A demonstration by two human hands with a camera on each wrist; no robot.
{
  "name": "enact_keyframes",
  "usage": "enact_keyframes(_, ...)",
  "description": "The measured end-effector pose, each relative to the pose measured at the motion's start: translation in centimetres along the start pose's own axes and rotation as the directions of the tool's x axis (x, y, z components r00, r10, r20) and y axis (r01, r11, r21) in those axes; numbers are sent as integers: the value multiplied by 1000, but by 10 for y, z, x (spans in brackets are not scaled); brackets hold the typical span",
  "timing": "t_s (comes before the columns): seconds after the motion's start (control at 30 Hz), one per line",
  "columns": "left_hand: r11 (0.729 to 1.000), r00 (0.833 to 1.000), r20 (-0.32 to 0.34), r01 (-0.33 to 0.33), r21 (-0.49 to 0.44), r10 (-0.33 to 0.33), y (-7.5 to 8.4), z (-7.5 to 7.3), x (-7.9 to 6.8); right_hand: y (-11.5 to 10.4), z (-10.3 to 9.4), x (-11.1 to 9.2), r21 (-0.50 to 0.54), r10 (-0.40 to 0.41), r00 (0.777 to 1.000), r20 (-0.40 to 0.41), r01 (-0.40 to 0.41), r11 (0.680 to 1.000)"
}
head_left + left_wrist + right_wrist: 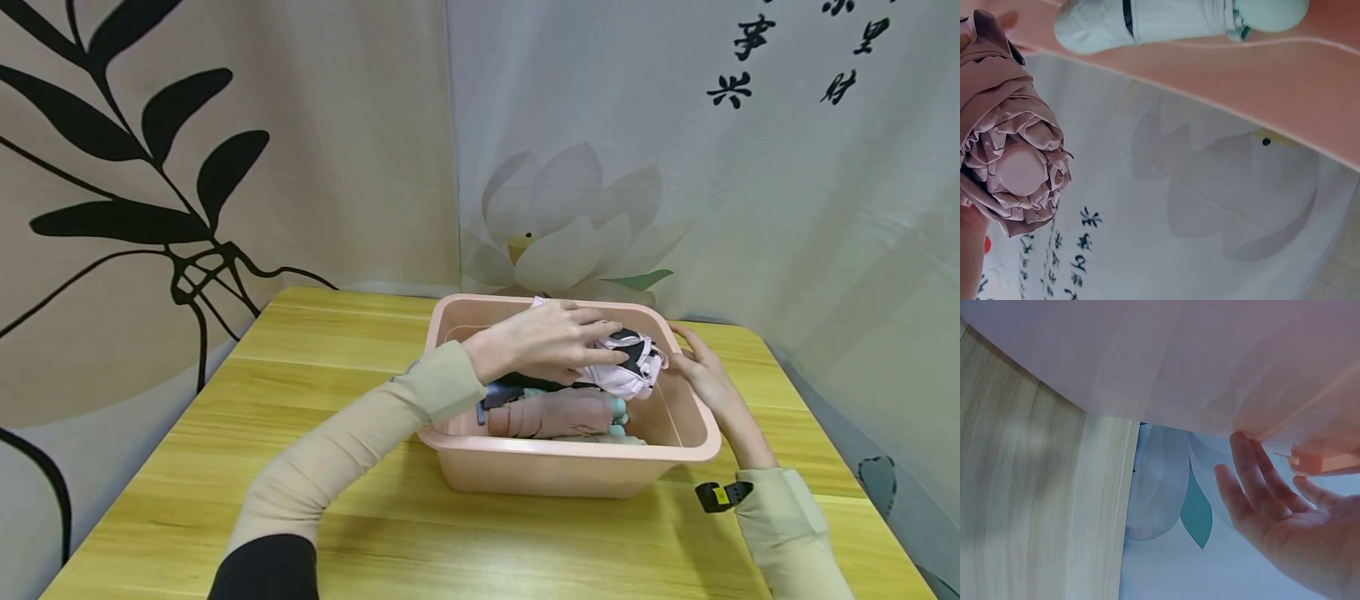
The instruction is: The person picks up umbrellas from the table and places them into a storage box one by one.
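Above the contents of a pale pink plastic basin (540, 475), my left hand (547, 340) reaches in from the left and holds a folded umbrella (637, 362), pale pink and white with black patches. Its gathered fabric and round end (1021, 169) face the left wrist camera; part of the hand is cut off there. Lower in the basin lie other rolled umbrellas, among them a dusty pink one (551, 414) by mint-coloured end caps. At the basin's right side, my right hand (708, 379) rests against the rim, its extended fingers (1247, 465) touching the outer wall.
The basin stands on a wood-grain table (360, 508) near its back edge. Behind hangs a printed curtain (360, 167) with leaves, a lotus and characters. A pale umbrella with a mint end (1172, 25) lies along the basin's inside in the left wrist view.
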State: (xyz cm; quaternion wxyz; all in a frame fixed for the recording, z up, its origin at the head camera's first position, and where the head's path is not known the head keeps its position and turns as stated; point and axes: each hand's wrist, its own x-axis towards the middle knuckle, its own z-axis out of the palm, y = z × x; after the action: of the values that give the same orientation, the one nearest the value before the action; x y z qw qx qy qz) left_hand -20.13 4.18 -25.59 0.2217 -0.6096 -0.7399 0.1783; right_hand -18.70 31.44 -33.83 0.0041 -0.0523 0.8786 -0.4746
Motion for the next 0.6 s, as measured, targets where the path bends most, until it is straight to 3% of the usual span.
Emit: enact_keyframes(0.6, 993, 998, 64, 14, -120, -6, 3, 9, 3, -2, 0, -2, 47, 9, 1000, 0, -9, 999)
